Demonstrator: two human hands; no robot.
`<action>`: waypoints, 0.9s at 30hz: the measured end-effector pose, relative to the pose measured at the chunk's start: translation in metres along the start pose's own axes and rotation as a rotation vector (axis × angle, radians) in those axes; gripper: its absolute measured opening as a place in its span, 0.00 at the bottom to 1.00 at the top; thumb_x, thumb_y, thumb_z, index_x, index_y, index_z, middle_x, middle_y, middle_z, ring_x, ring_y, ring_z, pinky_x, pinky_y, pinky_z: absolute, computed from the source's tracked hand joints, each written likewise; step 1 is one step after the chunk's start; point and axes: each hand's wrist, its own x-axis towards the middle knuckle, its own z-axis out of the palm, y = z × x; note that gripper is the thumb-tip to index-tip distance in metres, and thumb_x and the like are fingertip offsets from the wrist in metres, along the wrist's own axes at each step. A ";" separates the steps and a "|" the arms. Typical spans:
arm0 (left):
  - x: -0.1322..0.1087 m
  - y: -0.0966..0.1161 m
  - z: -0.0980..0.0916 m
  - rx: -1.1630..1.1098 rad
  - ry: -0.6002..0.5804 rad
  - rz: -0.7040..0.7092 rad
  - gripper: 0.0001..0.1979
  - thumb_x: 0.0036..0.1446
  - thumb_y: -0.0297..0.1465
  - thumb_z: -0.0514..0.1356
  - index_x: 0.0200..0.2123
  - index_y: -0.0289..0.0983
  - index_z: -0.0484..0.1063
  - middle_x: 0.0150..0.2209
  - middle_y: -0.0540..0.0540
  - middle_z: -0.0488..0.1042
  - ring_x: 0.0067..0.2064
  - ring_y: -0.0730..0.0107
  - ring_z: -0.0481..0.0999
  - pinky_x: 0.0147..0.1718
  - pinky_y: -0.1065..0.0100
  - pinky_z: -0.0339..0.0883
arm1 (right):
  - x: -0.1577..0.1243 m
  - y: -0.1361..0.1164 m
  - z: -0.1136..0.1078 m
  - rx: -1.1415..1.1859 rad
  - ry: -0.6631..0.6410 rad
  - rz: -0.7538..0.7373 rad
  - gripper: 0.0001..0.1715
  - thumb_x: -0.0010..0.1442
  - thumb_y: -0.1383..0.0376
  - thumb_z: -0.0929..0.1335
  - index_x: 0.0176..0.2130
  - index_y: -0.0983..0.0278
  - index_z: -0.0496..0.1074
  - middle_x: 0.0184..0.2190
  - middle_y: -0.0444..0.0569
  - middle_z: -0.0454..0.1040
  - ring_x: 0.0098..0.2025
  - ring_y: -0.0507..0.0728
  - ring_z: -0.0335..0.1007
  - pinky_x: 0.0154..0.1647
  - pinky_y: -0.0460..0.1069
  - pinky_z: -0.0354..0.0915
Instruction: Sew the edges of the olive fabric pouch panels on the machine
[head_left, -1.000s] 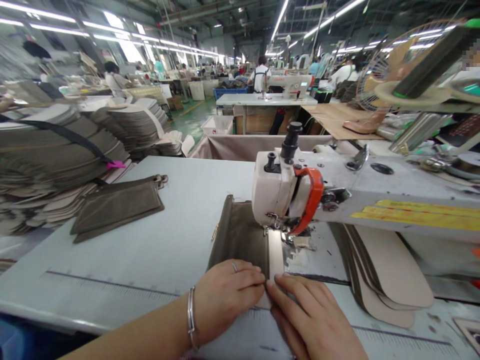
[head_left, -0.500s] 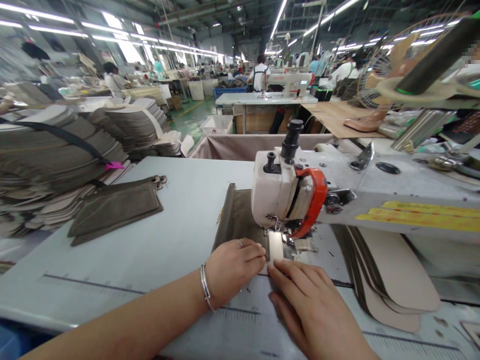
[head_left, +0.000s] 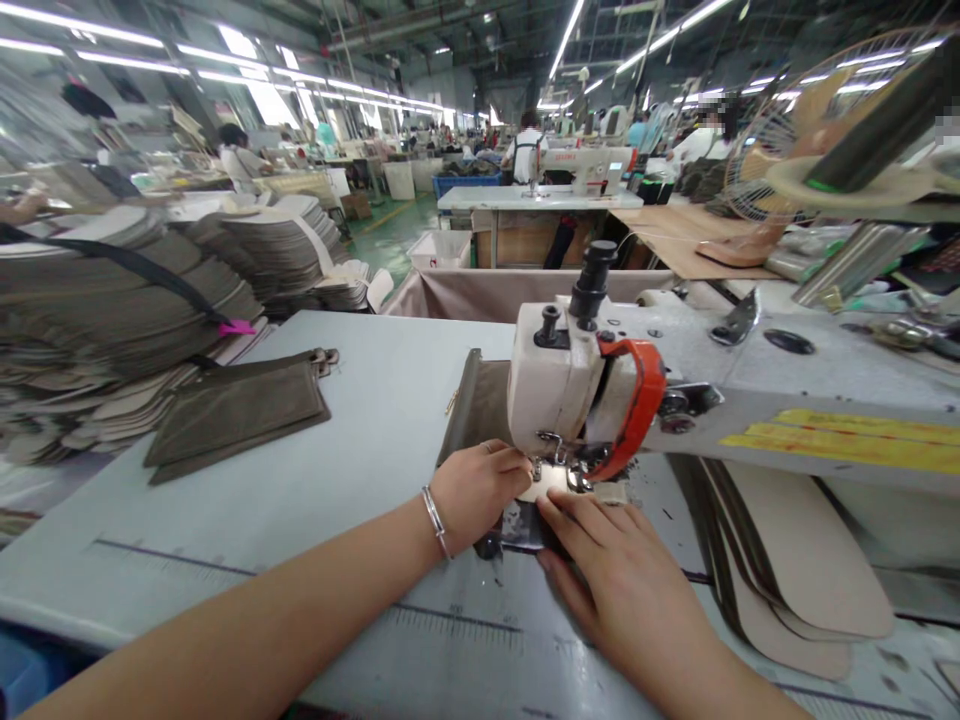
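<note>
A white sewing machine (head_left: 570, 390) with an orange guard stands on the grey table (head_left: 337, 500). Under its head lies an olive-brown fabric piece (head_left: 480, 410) with a pale strip along its right edge. My left hand (head_left: 480, 490), with a ring and a bracelet, has its fingers curled on the fabric just left of the presser foot. My right hand (head_left: 615, 570) lies flat, fingers together, its tips pressing the pale strip right below the foot. The near end of the strip is hidden by my hands.
Finished olive pieces (head_left: 236, 415) lie at the left of the table beside tall stacks of cut pieces (head_left: 112, 320). Beige curved pieces (head_left: 787, 560) are piled under the machine arm at right. A fan (head_left: 795, 140) stands behind. Other people work at machines further back.
The fabric has travelled away from me under the machine head. Both hands followed it forward and now sit right at the presser foot.
</note>
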 end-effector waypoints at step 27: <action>0.002 -0.013 0.016 0.055 0.282 -0.005 0.16 0.60 0.20 0.50 0.34 0.39 0.77 0.34 0.47 0.78 0.35 0.66 0.77 0.37 0.66 0.73 | 0.011 -0.006 0.013 0.050 0.119 0.102 0.24 0.59 0.62 0.67 0.55 0.61 0.65 0.48 0.49 0.71 0.49 0.61 0.62 0.51 0.56 0.58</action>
